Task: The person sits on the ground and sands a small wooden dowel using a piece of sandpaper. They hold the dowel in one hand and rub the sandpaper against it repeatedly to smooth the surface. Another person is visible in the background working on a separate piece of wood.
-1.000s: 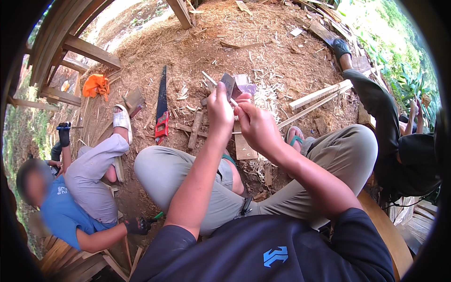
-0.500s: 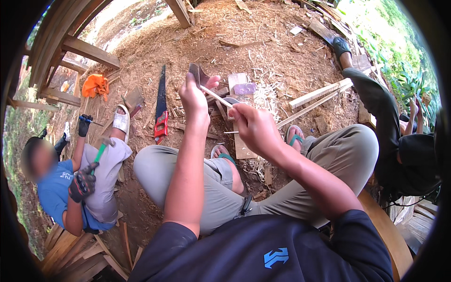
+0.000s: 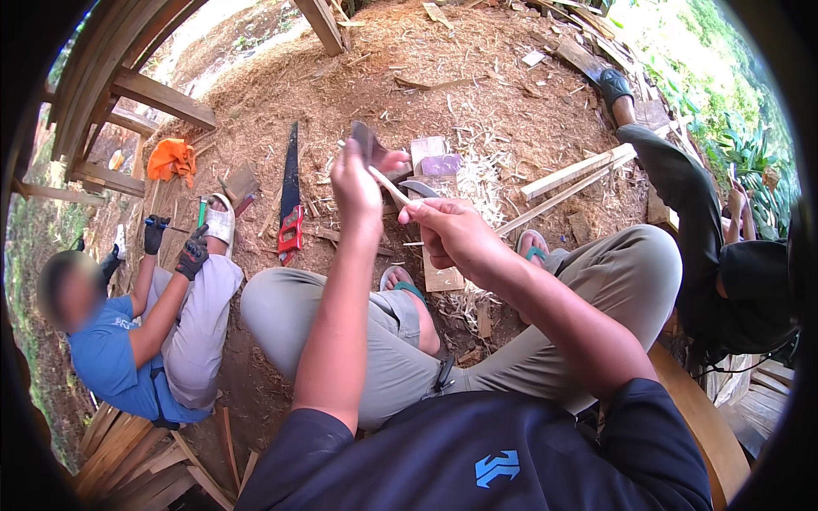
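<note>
My left hand (image 3: 356, 192) is closed round a folded dark grey-brown sheet (image 3: 369, 143) that looks like sandpaper. A slim pale wooden stick (image 3: 385, 182) runs through that grip, and its far tip pokes out beyond my fingers. At the near end, my right hand (image 3: 456, 232) pinches the stick between thumb and fingers. Both hands are raised in front of my knees. Just beyond my right hand, a curved grey blade (image 3: 417, 187) lies over wood pieces; its handle is hidden. A purple block (image 3: 440, 165) sits beside it.
A red-handled saw (image 3: 290, 230) lies left of my hands. Pale wooden strips (image 3: 579, 175) and shavings (image 3: 486, 183) cover the ground at right. A co-worker in blue (image 3: 111, 332) sits at left with a green-handled tool; another person's dark-clothed leg (image 3: 669, 175) stretches in from the right.
My right hand has shifted slightly down and the stick now slants more steeply, its far tip showing past my left hand. The co-worker at left has brought the green-handled tool forward.
</note>
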`<state>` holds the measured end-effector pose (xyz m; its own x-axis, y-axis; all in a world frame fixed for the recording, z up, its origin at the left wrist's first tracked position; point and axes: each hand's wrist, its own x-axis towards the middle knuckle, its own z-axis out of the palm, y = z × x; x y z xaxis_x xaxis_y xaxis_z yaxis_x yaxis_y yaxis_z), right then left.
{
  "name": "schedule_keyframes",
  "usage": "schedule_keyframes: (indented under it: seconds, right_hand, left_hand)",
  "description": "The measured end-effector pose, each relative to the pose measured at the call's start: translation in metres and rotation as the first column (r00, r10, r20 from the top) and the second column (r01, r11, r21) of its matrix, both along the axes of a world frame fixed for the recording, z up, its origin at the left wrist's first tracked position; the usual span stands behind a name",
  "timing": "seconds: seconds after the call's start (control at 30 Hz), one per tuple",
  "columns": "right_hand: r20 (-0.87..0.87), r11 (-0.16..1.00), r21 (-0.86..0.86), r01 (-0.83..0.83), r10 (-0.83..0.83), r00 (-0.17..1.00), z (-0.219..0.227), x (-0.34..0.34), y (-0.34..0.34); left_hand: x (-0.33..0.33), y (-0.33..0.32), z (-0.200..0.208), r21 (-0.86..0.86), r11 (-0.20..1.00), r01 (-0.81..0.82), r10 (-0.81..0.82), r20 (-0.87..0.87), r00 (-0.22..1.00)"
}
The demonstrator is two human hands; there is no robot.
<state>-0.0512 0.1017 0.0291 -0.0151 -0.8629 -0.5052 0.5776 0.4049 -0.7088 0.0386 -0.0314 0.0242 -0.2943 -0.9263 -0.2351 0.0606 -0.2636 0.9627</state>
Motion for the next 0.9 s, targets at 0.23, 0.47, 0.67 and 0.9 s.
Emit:
schedule_keyframes:
  seconds: [0.23,0.47,0.67,0.9]
  right_hand:
    - [-0.882,0.936,-0.342,-0.082,-0.290,0.372,-0.008,0.001,0.002]
    - [-0.935,0.920,-0.354,-0.171,-0.355,0.026,-0.014,0.006,0.007]
    - [-0.269,0.998,-0.060,-0.027,0.010,0.963,0.012,0.001,-0.001]
    - [-0.746,0.976,-0.216,0.003,-0.167,0.645,-0.005,0.000,-0.003]
  left_hand:
    - [-0.017,0.013,-0.002,-0.013,1.000,-0.005,0.004,-0.049,0.999]
    - [-0.018,0.033,-0.013,-0.021,0.995,0.095,-0.095,-0.012,0.995]
    - [0.001,-0.008,0.013,-0.037,0.995,-0.087,0.087,-0.004,0.996]
    - [-0.019,0.022,-0.017,-0.084,0.995,0.044,-0.037,0.091,0.995]
